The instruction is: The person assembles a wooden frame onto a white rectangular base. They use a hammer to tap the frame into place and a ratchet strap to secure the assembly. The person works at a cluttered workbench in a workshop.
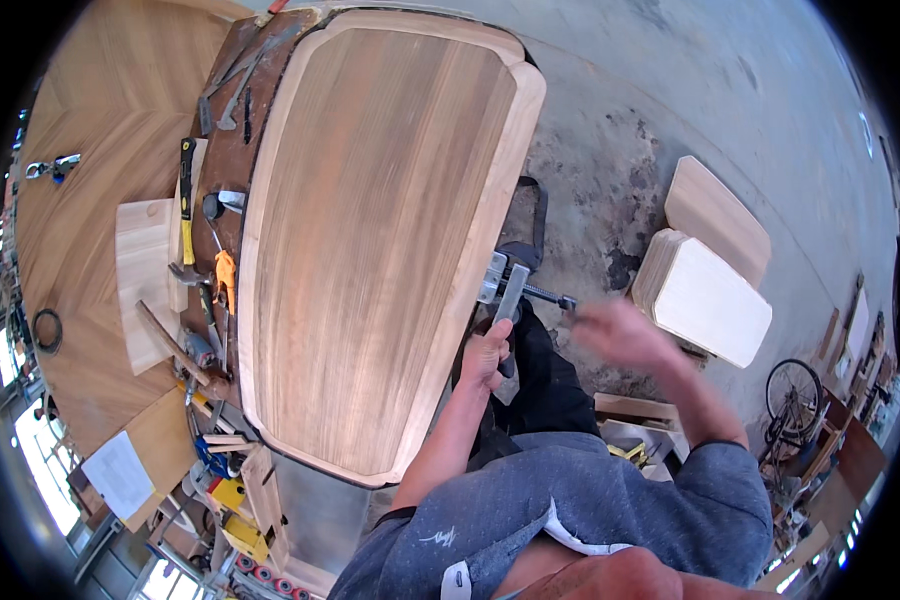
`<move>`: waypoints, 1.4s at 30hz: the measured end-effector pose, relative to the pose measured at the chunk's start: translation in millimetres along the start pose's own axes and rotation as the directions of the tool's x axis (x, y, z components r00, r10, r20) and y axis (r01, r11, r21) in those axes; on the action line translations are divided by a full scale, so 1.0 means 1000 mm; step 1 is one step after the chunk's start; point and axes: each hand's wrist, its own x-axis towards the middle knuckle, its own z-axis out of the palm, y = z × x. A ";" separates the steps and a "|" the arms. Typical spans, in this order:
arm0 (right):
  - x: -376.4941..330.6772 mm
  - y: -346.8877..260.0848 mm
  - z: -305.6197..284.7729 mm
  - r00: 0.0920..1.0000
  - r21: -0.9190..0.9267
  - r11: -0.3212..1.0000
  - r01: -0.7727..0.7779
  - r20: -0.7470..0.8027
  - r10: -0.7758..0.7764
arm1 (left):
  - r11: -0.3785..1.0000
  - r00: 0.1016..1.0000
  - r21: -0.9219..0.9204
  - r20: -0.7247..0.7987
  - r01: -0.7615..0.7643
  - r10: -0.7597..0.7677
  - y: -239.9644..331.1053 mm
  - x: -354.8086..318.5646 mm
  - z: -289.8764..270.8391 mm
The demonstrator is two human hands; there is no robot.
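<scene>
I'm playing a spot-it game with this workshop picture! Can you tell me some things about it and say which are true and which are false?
1. The left hand holds the clamp at the wooden panel's edge. True.
2. The right hand rests flat on the panel. False: it is blurred, off the panel, by the clamp's screw handle.
3. A hammer lies left of the panel. True.
4. The stacked boards sit on the panel. False: they stand on the floor, to the right.

The right hand (620, 333) is motion-blurred at the clamp's (510, 290) screw end, its grip unreadable.
</scene>
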 end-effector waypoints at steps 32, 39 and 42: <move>0.156 0.165 0.068 0.969 -0.339 0.931 -0.135 -0.243 0.052 | 0.993 0.990 -0.052 -0.102 -0.102 0.096 -0.047 0.073 0.069; 0.140 0.210 0.147 0.963 -0.010 0.968 0.251 -0.098 -0.251 | 0.941 0.987 0.298 0.007 -0.157 0.163 -0.032 0.050 0.073; 0.109 0.196 0.183 0.965 0.105 0.960 0.261 -0.057 -0.256 | 0.900 0.979 0.394 0.005 -0.188 0.203 -0.035 0.045 0.072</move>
